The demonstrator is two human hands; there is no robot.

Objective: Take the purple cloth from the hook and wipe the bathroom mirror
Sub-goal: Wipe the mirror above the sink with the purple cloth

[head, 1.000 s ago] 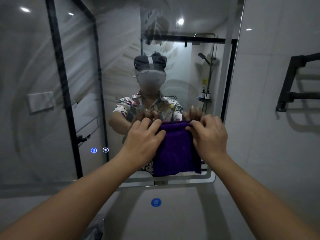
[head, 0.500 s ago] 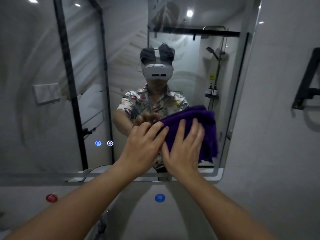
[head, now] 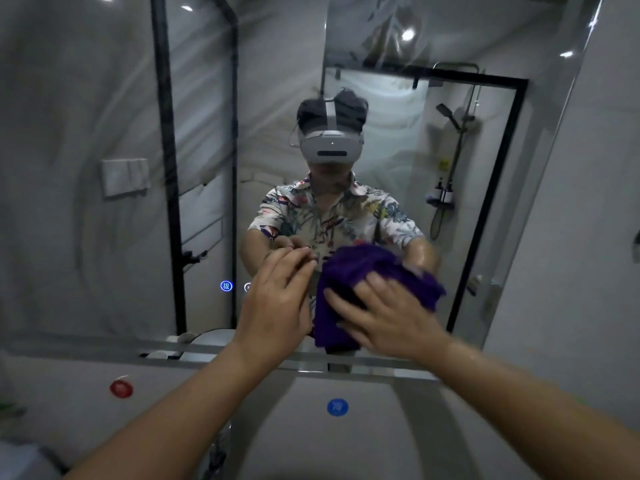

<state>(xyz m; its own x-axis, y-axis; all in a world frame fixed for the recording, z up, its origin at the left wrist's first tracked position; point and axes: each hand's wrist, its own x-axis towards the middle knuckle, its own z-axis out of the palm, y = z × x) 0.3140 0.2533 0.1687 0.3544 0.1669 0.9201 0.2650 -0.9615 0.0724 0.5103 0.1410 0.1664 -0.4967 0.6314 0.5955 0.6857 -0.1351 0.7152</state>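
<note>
Nearest the camera, two bare forearms reach forward from the lower corners of the view. Under them a pale wall surface carries a round blue sticker (head: 337, 407) and, off to the left, a round red sticker (head: 121, 389).

The left hand (head: 277, 303) is raised just left of the cloth, fingers loosely extended and close together, gripping nothing; whether its fingertips touch the glass cannot be told. The right hand (head: 388, 313) lies flat on the purple cloth (head: 360, 271), fingers spread wide, palm pressing the bunched fabric against the lower part of the bathroom mirror (head: 86, 202). The cloth sits crumpled just above the mirror's bottom edge, one fold hanging down over it.

On the glass, two small lit touch icons (head: 226, 286) glow left of the left hand, one partly hidden by it. Wiping streaks arc across the mirror's surface. Farther in, the reflection shows a person in a patterned shirt wearing a white headset (head: 330, 147), a black-framed shower enclosure behind, and a shower head (head: 446, 114) with bottles on a small shelf (head: 441, 199).
</note>
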